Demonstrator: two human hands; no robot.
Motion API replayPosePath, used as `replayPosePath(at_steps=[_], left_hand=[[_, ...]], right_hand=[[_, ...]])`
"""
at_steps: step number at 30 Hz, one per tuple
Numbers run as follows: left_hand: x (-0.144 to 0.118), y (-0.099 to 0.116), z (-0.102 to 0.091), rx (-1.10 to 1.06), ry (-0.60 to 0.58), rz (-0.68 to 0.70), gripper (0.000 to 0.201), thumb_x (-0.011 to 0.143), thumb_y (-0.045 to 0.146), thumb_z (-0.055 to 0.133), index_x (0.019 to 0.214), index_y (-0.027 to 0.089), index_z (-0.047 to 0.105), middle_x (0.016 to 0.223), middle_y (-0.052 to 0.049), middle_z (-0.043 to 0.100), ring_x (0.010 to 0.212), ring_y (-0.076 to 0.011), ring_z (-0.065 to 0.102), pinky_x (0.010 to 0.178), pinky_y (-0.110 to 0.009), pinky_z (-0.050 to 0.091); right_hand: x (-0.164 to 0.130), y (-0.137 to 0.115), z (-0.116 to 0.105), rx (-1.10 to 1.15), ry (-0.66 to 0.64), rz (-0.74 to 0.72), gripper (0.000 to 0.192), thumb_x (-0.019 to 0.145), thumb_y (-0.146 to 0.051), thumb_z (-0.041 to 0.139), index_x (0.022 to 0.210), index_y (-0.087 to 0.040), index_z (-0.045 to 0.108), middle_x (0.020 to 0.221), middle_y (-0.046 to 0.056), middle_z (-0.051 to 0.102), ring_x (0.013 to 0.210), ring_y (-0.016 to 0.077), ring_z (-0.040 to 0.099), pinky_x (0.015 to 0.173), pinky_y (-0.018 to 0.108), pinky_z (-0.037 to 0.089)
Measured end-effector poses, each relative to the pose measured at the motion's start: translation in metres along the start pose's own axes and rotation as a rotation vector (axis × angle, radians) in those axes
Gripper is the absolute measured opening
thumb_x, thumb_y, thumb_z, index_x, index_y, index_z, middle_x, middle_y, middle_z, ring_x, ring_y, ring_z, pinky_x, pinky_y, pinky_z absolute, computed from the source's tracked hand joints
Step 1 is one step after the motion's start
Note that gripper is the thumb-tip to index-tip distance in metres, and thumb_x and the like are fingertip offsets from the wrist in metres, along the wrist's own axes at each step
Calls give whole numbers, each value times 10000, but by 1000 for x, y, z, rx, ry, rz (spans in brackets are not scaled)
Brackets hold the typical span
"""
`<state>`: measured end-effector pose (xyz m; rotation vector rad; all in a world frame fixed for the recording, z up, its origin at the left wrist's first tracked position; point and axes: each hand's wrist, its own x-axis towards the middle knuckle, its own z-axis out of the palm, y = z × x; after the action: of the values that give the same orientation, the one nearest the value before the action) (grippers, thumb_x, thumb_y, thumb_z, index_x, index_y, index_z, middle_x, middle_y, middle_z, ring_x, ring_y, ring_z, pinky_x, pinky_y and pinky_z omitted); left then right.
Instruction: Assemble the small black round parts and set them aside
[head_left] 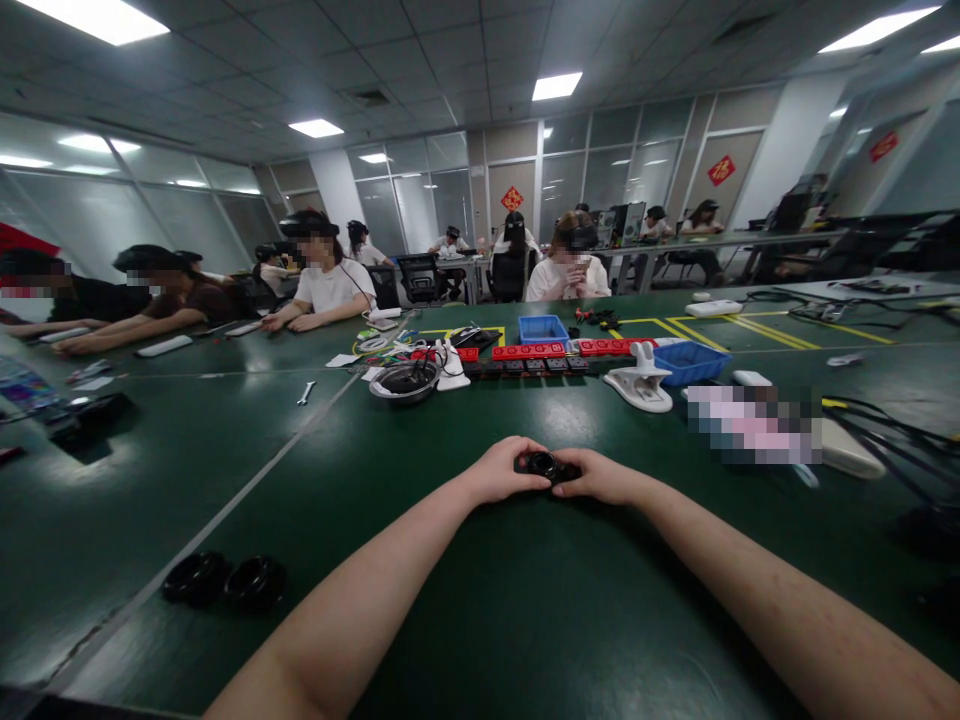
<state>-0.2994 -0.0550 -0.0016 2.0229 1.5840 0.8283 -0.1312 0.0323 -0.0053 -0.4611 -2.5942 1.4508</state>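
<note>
Black round part [541, 464] sits between your hands, low over the green table [480, 640]; whether it touches the surface, you cannot tell. Left hand [511, 471]: thumb and fingers curled round its left side, gripping. Right hand [602, 476]: fingertips pinching its right side. Technique: use the left grip as anchor, work gently with right fingertips, opening in view. Two black rings [196, 578] lie well apart, at left.

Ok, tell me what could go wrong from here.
The black part is held between the left hand and the right hand, so it might slip if either loosens. Two black rings sit on the green table near the left forearm, which could knock them if it swings outward.
</note>
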Motion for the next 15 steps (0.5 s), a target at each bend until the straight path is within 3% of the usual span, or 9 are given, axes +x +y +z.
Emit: replayPosePath(at_steps=[15], left_hand=[[-1, 8, 4, 60, 66, -54, 399, 592, 392, 603, 923, 182, 534, 821, -21, 516, 709, -131, 468, 622, -240, 387]], right_hand=[[3, 8, 4, -89, 127, 70, 297, 578, -294, 611, 816, -146, 513, 674, -26, 495, 626, 107, 464, 549, 211, 353]])
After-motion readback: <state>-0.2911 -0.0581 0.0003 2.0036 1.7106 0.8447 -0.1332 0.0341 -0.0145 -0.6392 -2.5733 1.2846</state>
